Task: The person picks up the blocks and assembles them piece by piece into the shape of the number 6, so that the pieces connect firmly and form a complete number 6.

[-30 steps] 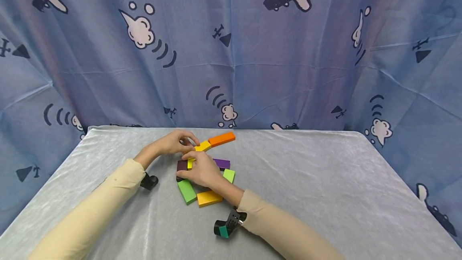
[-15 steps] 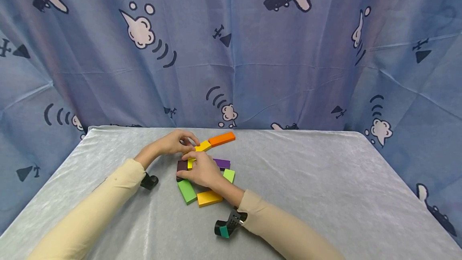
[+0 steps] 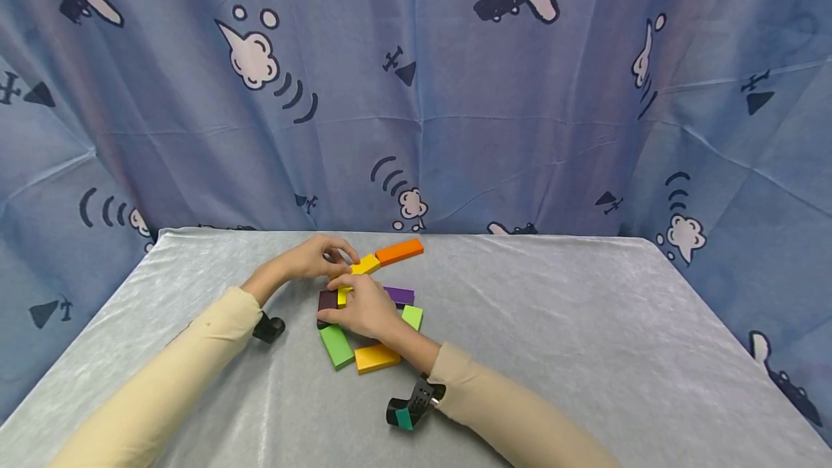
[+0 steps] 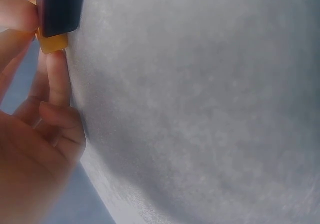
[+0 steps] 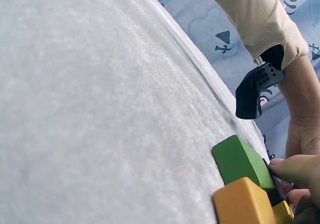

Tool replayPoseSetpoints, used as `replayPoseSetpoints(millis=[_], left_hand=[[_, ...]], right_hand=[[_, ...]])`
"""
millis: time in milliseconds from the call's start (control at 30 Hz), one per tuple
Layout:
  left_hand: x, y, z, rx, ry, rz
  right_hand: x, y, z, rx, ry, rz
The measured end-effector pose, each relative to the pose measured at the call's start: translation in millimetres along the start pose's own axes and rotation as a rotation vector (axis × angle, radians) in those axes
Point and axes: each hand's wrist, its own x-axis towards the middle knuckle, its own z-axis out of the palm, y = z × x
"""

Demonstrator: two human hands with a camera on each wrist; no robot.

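Several coloured wooden blocks lie in a rough ring on the cloth-covered table. My left hand [image 3: 312, 257] is at the ring's far left, its fingers bent at the end of a yellow block [image 3: 367, 263]. In the left wrist view, a finger of it touches the end of an orange-yellow block [image 4: 54, 44], beside a dark block [image 4: 61, 9]. My right hand [image 3: 367, 307] arches over the ring and grips the dark purple block [image 3: 328, 302], thumb at its near end. A bright yellow block [image 3: 342, 297] shows partly beneath this hand.
An orange block [image 3: 399, 251] continues the row at the back. A purple block [image 3: 401, 296] and a light green block [image 3: 412, 317] lie right of my right hand. Nearer are a green block [image 3: 336, 347] and an amber block [image 3: 377, 358]. A patterned curtain [image 3: 520, 128] hangs behind the table.
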Motion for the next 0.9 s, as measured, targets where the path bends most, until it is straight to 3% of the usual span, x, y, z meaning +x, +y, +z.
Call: replayPoseSetpoints(millis=[900], left_hand=[[-1.1,0.2,-0.8,-0.019,-0.003,0.004]], right_hand=[[-1.3,-2.3,-1.4,0.007,0.005,0.002]])
